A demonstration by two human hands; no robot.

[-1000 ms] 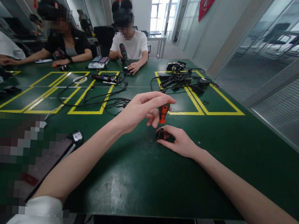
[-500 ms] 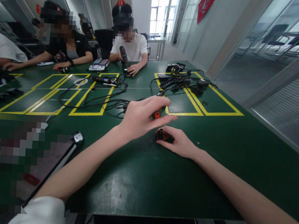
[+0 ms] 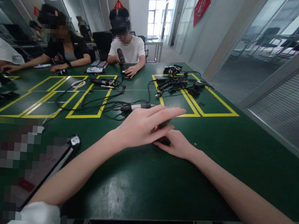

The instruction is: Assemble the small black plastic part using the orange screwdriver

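My left hand (image 3: pixel 145 127) is above the table's middle, with its fingers and thumb around a dark piece with a red part (image 3: pixel 163 125). Most of that piece is hidden by the fingers. Just below and to the right, my right hand (image 3: pixel 179 144) rests on the green table (image 3: pixel 159 182), thumb and fingers closed on a small dark object (image 3: pixel 164 141). My left thumb and the piece cover its top, so I cannot tell whether the two parts touch.
Beyond my left hand lies a black-and-grey pen-like tool (image 3: pixel 136 107) among black cables (image 3: pixel 108 105). More cables and adapters (image 3: pixel 176 82) are heaped at the back. A phone-like device (image 3: pixel 48 162) lies at the left. Across the table, a co-worker holds a power screwdriver (image 3: pixel 121 57).
My left hand has come down and slightly right, bringing the dark piece with the red part over the object in my right hand. My right hand has hardly moved.
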